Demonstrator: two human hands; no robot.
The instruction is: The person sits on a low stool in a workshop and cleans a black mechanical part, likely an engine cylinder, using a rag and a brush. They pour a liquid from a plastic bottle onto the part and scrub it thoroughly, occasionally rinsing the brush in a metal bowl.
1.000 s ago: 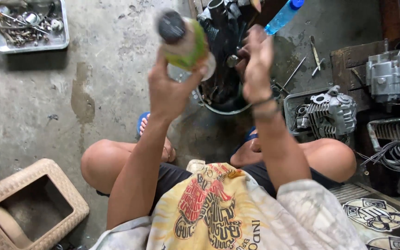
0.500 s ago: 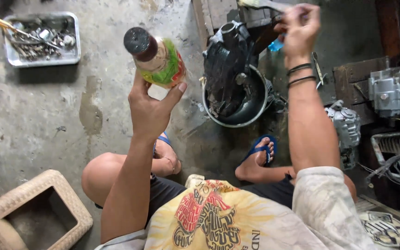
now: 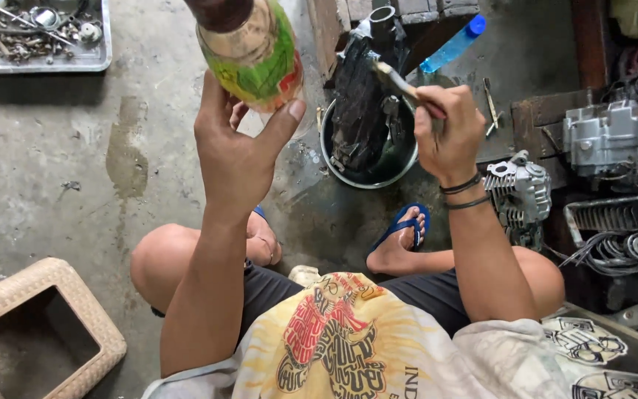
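My left hand [image 3: 239, 151] grips a plastic bottle [image 3: 251, 53] with a green and red label and a dark top, raised close to the camera. A brush [image 3: 400, 85] is held in my right hand [image 3: 448, 133], its bristles against a black, dirty engine part [image 3: 359, 103]. That part stands in a dark round basin [image 3: 378, 166] on the concrete floor in front of my knees.
A metal tray of bolts and tools [image 3: 38, 37] lies at the top left. A blue-capped bottle [image 3: 452, 46] leans behind the basin. Grey engine parts [image 3: 522, 188] and an engine casing [image 3: 614, 137] sit at the right. A woven plastic stool [image 3: 35, 332] stands at the lower left.
My left hand has brought the bottle nearer to the camera and higher in view. My right hand has come down from the top with the brush to the engine part.
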